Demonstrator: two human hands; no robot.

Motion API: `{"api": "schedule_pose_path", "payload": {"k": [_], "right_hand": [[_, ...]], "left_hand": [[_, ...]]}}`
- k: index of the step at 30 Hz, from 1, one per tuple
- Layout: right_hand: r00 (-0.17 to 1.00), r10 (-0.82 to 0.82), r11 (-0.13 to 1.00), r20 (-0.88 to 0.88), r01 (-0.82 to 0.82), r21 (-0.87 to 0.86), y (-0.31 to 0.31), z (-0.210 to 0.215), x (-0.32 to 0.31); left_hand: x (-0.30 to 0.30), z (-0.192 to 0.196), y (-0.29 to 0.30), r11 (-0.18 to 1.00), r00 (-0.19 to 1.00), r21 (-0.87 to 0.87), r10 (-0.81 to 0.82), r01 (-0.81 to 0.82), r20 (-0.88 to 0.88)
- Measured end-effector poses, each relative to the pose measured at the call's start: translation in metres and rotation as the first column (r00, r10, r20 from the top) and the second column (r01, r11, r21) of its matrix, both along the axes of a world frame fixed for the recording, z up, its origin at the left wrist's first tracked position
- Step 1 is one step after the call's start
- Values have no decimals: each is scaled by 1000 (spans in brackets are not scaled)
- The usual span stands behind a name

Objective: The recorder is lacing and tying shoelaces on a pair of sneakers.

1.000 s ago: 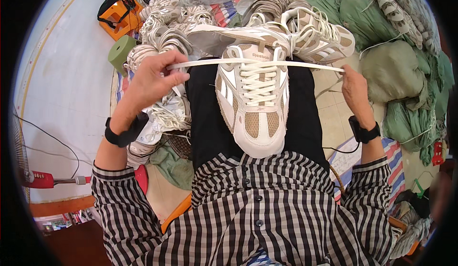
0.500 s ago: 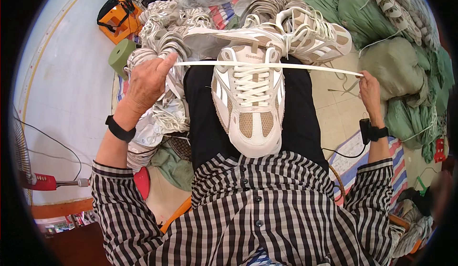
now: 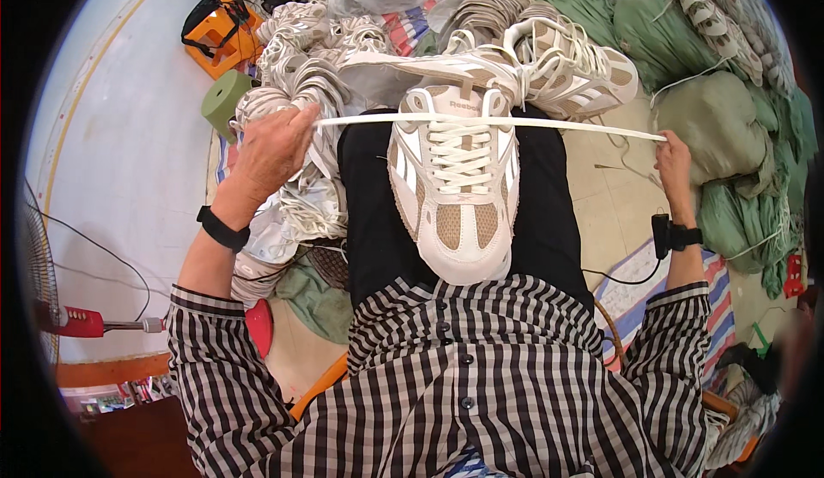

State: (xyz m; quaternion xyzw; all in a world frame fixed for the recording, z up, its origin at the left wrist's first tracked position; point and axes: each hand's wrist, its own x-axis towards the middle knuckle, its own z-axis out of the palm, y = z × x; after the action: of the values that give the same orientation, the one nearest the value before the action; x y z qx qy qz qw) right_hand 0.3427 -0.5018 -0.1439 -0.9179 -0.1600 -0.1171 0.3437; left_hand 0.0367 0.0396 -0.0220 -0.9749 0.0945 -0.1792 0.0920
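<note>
Since the frame a second ago, the right hand (image 3: 675, 167) has moved outward toward the right side of the frame, and the left hand's fingers, spread apart then, have curled closed. The lace (image 3: 584, 126) now spans a wider stretch between them.

The sneaker (image 3: 455, 199) lies in the upper centre of the frame, between the two hands and touching neither, its toe pointing down the frame. It rests on black cloth (image 3: 548, 220) over the lap. The left hand, left of centre, grasps one part of the lace in its folded fingers; the right hand pinches the other near its end.

The lace is flat, white and ribbon-like, bowing slightly upward across the shoe's collar end. Below it, criss-cross lacing runs down the tongue. The upper joins smooth pale panels, white side stripes and tan mesh around a rounded toe.

Both forearms reach up from the lower corners, wide apart, with black bands (image 3: 225, 229) at the wrists and checked sleeves.
</note>
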Motion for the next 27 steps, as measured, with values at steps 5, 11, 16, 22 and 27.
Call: {"api": "schedule_pose_path", "payload": {"k": [5, 11, 16, 22, 27], "right_hand": [[990, 49, 975, -132, -18, 223, -16, -4, -2], [983, -1, 927, -184, 70, 368, -44, -16, -3], [974, 55, 900, -219, 46, 434, -52, -21, -21], [953, 175, 862, -249, -26, 506, 12, 15, -58], [881, 468, 744, -74, -348, 570, 111, 55, -110]], "left_hand": [[-6, -8, 0, 999, 999, -28, 32, -32, 15], [-21, -10, 21, 983, 976, 65, 161, -172, 149], [-48, -22, 45, 912, 920, 118, 390, -392, 41], [-80, -56, 85, 858, 854, 107, 511, -502, -94], [-95, -84, 113, 842, 820, 22, 531, -540, -214]]}}
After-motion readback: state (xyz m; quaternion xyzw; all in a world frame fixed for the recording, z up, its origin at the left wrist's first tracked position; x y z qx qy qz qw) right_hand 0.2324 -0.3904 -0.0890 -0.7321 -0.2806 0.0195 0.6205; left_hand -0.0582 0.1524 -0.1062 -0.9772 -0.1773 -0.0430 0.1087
